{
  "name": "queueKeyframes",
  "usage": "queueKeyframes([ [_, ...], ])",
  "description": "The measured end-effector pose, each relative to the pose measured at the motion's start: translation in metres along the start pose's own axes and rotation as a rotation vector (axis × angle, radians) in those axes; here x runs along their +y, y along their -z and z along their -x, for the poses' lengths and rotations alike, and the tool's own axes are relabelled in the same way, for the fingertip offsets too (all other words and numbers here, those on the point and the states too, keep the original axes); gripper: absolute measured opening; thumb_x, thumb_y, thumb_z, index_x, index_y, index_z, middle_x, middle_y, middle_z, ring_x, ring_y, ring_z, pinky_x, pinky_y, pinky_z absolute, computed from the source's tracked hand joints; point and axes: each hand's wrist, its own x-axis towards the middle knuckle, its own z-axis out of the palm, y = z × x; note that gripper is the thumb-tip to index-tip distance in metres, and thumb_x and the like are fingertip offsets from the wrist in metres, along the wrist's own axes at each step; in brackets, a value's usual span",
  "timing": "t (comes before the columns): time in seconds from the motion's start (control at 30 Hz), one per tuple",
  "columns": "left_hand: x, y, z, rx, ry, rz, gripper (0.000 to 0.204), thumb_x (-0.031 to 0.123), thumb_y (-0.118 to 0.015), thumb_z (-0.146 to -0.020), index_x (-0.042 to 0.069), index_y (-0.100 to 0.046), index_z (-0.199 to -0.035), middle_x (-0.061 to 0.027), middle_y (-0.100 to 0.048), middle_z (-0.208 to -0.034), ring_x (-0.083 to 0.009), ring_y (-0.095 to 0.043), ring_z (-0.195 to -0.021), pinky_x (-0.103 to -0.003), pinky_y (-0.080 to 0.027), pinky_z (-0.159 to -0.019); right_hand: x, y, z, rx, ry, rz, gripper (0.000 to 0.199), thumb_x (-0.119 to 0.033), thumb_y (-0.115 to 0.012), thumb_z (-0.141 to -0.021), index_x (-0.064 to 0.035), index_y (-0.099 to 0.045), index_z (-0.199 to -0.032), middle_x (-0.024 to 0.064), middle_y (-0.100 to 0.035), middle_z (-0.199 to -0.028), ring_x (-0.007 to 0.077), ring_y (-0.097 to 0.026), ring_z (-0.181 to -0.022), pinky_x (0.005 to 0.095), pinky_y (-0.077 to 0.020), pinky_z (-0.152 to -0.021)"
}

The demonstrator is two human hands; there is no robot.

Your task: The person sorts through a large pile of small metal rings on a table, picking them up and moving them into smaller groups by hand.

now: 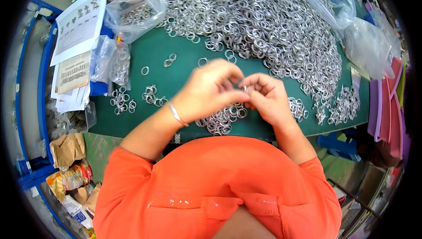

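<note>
Over the near middle of the green table, my two hands meet fingertip to fingertip. My left hand [214, 87] is closed in a pinch, its thumb and fingers at a small silvery metal ring [245, 88]. From the other side, my right hand [267, 97] pinches the same ring; fingers cover most of it. Beneath my left hand lies a small heap of metal rings [220, 122], partly hidden. Another little group of rings [297, 109] lies beside my right wrist. Beyond both hands spreads a large pile of rings [246, 14].
Small ring clusters [119, 100] lie at the left on the green table [140, 50]. Clear plastic bags [136, 12] flank the big pile. Printed sheets [79, 23] stand at the left. Pink and purple panels [387, 107] and a blue stool [338, 146] are at the right.
</note>
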Motion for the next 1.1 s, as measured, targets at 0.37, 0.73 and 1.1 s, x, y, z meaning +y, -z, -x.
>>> queueKeyframes([
  [0.37,-0.009,0.143,0.040,1.137,-0.152,-0.787,0.009,0.001,-0.067,-0.081,0.004,-0.071,-0.088,-0.0086,-0.068,-0.083,-0.0224,-0.064,-0.074,-0.032,-0.051,-0.070,0.022,-0.005,0.006,0.021,0.322,0.124,0.019,0.001,-0.055,-0.096,0.0041,-0.066,-0.111,0.0093,-0.071,-0.089,0.0082,-0.062,-0.071,0.0203,-0.0496,-0.063],
  [0.73,-0.019,0.073,-0.005,0.326,-0.186,-0.710,0.016,0.008,-0.074,-0.081,0.003,-0.070,-0.095,-0.0100,-0.066,-0.091,-0.0208,-0.064,-0.075,-0.030,-0.052,-0.070,0.023,-0.002,0.003,0.104,0.433,0.245,0.018,0.000,-0.056,-0.094,0.0010,-0.067,-0.108,0.0085,-0.070,-0.087,0.0105,-0.065,-0.071,0.0227,-0.0521,-0.063],
  [1.1,-0.038,0.038,-0.017,0.086,0.302,-0.052,0.010,-0.008,-0.069,-0.082,-0.001,-0.063,-0.088,-0.0022,-0.062,-0.091,-0.0081,-0.064,-0.084,-0.022,-0.055,-0.071,0.020,-0.002,0.002,0.099,0.492,0.358,0.017,0.002,-0.058,-0.092,0.0002,-0.068,-0.106,0.0087,-0.069,-0.082,0.0133,-0.065,-0.069,0.0245,-0.0509,-0.060],
])
